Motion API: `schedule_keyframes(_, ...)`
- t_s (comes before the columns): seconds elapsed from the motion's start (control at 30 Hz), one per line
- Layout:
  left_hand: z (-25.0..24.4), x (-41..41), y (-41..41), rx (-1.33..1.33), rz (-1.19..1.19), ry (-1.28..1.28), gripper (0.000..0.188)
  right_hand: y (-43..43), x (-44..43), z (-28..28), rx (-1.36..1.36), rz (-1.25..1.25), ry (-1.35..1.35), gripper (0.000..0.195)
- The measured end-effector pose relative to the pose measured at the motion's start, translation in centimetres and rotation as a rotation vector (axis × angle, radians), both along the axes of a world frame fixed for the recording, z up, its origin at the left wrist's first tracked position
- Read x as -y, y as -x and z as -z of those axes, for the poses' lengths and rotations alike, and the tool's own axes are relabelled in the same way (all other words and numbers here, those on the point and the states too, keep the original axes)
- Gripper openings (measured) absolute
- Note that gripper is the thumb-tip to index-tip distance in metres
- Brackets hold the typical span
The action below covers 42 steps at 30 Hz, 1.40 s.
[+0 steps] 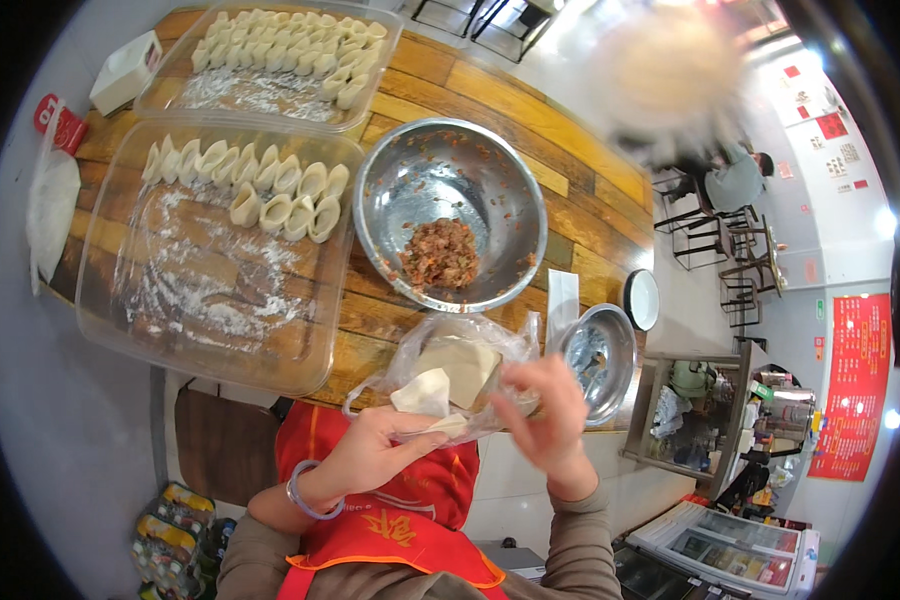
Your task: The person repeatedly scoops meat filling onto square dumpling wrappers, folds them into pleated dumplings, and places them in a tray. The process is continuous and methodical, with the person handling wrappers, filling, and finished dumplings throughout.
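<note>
My left hand, with a bangle at its wrist, holds a folded dough wrapper at the table's front edge. A second piece of dough shows at its fingertips. Just beyond lies a stack of square wrappers in a clear plastic bag. Over the bag's right side is my right hand, blurred, thumb and fingers apart, with nothing visible between them. A large steel bowl behind the bag holds minced filling with orange and green bits.
On the left, a clear plastic tray holds folded dumplings and flour. Another tray behind carries rows more. A small steel bowl with a utensil, a white strip and a round white dish are to the right.
</note>
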<state>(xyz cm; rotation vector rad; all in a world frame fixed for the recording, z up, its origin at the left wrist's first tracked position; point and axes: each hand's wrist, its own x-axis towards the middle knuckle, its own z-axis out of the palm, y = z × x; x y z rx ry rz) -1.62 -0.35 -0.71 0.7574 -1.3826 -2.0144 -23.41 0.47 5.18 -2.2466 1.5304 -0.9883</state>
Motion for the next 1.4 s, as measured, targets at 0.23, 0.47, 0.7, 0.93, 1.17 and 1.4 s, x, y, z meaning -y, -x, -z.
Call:
schedule_keyframes(0.23,-0.9,0.5,0.2,-0.103,-0.074,-0.294,0.022,15.8,2.3,1.4,-0.311,0.743,-0.108,0.044)
schedule_keyframes(0.47,-0.7,1.5,0.8,-0.038,-0.054,-0.207,0.022,23.2,0.8,5.7,-0.421,0.753,-0.304,0.051)
schedule_keyframes(0.7,-0.3,1.4,1.7,-0.083,-0.099,-0.158,0.023,23.9,0.7,6.1,-0.337,0.730,-0.339,0.046)
schedule_keyframes(0.93,-0.9,1.3,1.5,-0.034,-0.125,-0.219,0.022,17.9,0.2,1.9,-0.372,0.701,-0.108,0.052)
schedule_keyframes(1.17,-2.3,0.6,2.2,-0.079,-0.114,-0.243,0.022,3.9,-5.0,-2.2,-0.165,-0.027,0.045,0.064)
schedule_keyframes(1.4,-3.3,-0.9,2.2,-0.123,-0.075,-0.173,0.022,0.1,-4.6,-1.3,-0.297,-0.216,0.032,0.067)
